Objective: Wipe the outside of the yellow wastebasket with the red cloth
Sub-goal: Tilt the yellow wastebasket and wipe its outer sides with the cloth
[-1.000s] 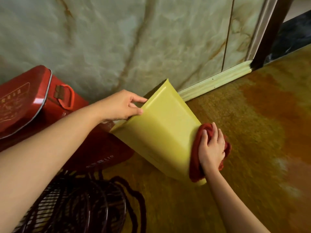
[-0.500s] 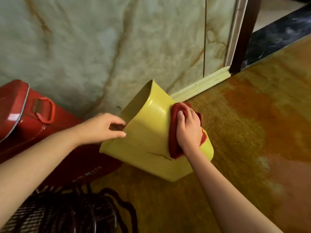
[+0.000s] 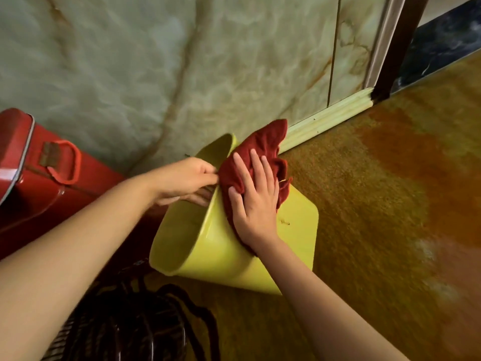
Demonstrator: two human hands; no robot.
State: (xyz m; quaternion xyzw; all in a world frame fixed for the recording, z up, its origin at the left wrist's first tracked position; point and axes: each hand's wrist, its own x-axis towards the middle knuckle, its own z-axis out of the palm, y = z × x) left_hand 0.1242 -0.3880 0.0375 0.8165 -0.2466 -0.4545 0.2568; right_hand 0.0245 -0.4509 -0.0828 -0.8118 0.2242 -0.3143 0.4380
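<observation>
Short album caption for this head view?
Right hand presses red cloth on tilted yellow wastebasket; left hand grips its rim.

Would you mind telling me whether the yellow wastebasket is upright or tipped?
Tipped: the yellow wastebasket leans with its open mouth facing left, toward the left hand.

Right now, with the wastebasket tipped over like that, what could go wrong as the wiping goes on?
The yellow wastebasket lies tilted, steadied only by the left hand pinching its rim, so a firm stroke could roll it or slip the grip. The right hand lies flat on the bunched red cloth, whose loose end may flop inside. The dark cables below could snag it.
</observation>
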